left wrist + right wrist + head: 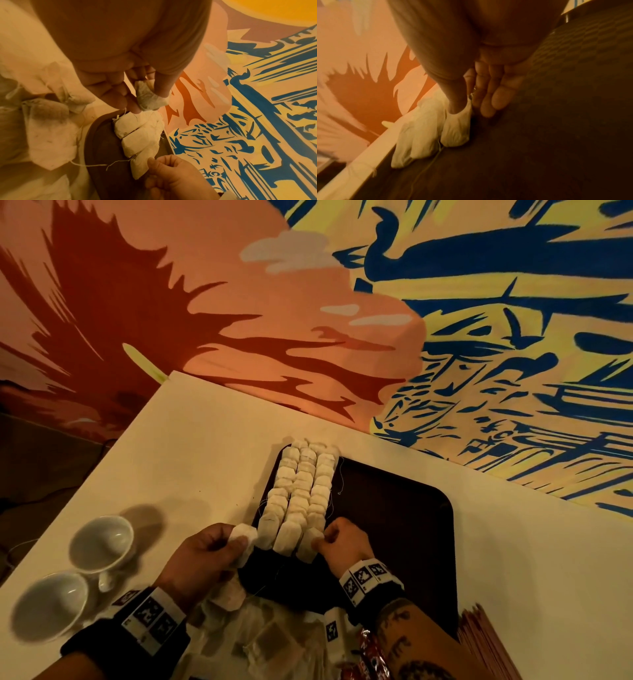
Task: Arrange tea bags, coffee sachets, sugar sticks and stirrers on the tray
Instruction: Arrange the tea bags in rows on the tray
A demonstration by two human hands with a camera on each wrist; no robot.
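Observation:
A dark brown tray lies on the white table. Three rows of pale tea bags run along its left side. My left hand pinches a loose tea bag between thumb and fingers at the near end of the left row; the left wrist view shows that bag just above the rows. My right hand pinches the nearest bag of the right row, which rests on the tray; in the right wrist view the thumb presses on that bag.
Two white cups lie on their sides at the left. A heap of loose tea bags sits by the near table edge, with red sachets and a stack of thin reddish sticks at the near right. A painted wall rises behind.

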